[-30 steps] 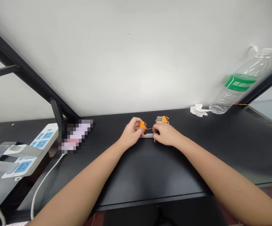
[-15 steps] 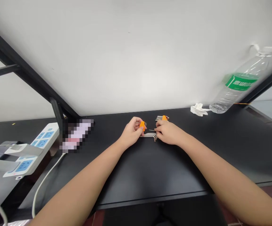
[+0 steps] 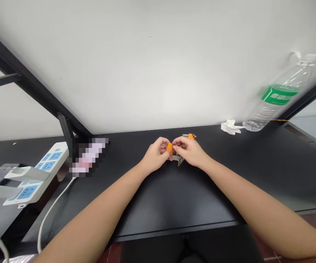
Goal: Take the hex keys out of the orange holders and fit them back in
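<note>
My left hand [image 3: 155, 155] is closed around a small orange hex key holder [image 3: 169, 148], pinched between thumb and fingers. My right hand [image 3: 192, 151] is closed too, its fingertips meeting the holder's right side. The thin hex key in those fingertips is mostly hidden now. Several L-shaped silver hex keys [image 3: 179, 159] lie on the black table just under and in front of both hands, their bent ends toward me. Behind my right hand rests a second orange holder [image 3: 191, 136] with several hex keys in it.
A clear plastic bottle [image 3: 280, 95] with a green label leans at the back right, near a crumpled tissue [image 3: 231, 127]. On the left are a white power strip [image 3: 54, 148] with chargers, a cable [image 3: 46, 219] and a black metal frame [image 3: 37, 91]. A pale wall [image 3: 158, 73] closes off the back.
My right hand has moved left with the thin hex key, up to the orange holder. My left hand and the holder have shifted slightly right.
</note>
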Demonstrator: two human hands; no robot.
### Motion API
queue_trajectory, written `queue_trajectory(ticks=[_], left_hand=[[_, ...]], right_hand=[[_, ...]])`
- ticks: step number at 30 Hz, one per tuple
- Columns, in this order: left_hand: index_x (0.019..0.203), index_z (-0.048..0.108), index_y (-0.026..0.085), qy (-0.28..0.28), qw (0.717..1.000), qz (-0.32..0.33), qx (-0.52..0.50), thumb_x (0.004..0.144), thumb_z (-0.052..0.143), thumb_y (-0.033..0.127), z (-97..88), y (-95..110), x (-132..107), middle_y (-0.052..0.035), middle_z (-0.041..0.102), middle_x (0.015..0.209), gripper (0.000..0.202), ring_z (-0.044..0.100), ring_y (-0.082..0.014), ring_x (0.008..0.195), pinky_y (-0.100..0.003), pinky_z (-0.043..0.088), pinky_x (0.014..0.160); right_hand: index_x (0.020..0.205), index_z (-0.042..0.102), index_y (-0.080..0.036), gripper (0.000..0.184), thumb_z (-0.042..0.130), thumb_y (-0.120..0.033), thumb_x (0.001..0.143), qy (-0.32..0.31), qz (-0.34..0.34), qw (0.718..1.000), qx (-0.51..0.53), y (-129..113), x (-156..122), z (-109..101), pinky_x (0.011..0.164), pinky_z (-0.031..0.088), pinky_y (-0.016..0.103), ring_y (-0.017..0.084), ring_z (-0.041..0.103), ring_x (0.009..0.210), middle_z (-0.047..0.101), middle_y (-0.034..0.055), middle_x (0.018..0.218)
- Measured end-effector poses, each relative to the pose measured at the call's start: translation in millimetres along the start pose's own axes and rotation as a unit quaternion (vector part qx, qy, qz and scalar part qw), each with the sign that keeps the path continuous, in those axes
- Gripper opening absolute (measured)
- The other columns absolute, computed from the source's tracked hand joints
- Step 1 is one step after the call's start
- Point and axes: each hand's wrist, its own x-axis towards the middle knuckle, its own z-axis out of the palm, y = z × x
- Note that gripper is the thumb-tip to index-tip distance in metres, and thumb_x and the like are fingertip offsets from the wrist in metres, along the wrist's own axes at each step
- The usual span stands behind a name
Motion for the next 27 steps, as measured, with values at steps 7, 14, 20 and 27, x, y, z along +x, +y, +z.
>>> queue_trajectory(ticks=[7,14,20,27], left_hand=[[0.100,0.051,0.020,0.022,0.999,0.006,0.038,0.082,0.067,0.020,-1.1,3.8,-0.7,0.0000,0.069,0.084,0.024,0.070,-0.0135,0.067,-0.028,0.059,0.067],[0.098,0.050,0.019,0.122,0.992,0.008,0.033,0.080,0.066,0.018,-12.9,-1.6,5.6,-0.0006,0.069,0.083,0.024,0.066,-0.0109,0.057,-0.025,0.056,0.058],[0.099,0.051,0.019,0.101,0.994,0.010,0.036,0.082,0.066,0.020,-12.5,-2.4,4.7,-0.0016,0.071,0.086,0.023,0.066,-0.0107,0.058,-0.025,0.056,0.059],[0.100,0.051,0.018,0.102,0.994,0.011,0.027,0.082,0.066,0.021,-13.8,-3.4,5.2,-0.0020,0.070,0.087,0.023,0.066,-0.0106,0.058,-0.025,0.056,0.059]], right_hand=[[0.089,0.063,-0.020,0.015,0.057,-0.019,0.075,0.046,0.046,0.997,0.039,3.9,4.9,1.5,0.065,0.051,0.029,0.015,0.062,0.068,0.065,-0.0007,0.080],[0.077,0.067,-0.020,0.015,0.058,-0.008,0.073,0.016,0.040,0.966,-0.256,16.1,8.5,-27.4,0.070,0.046,0.031,0.018,0.061,0.072,0.068,0.0008,0.074],[0.082,0.069,-0.017,0.012,0.060,-0.009,0.081,-0.071,-0.056,0.944,-0.317,12.4,3.6,-19.0,0.075,0.046,0.030,0.018,0.060,0.083,0.068,0.0059,0.091],[0.080,0.067,-0.017,0.022,0.056,0.002,0.078,-0.074,-0.029,0.934,-0.350,14.0,4.5,-23.8,0.077,0.045,0.032,0.020,0.061,0.085,0.070,0.0065,0.089]])
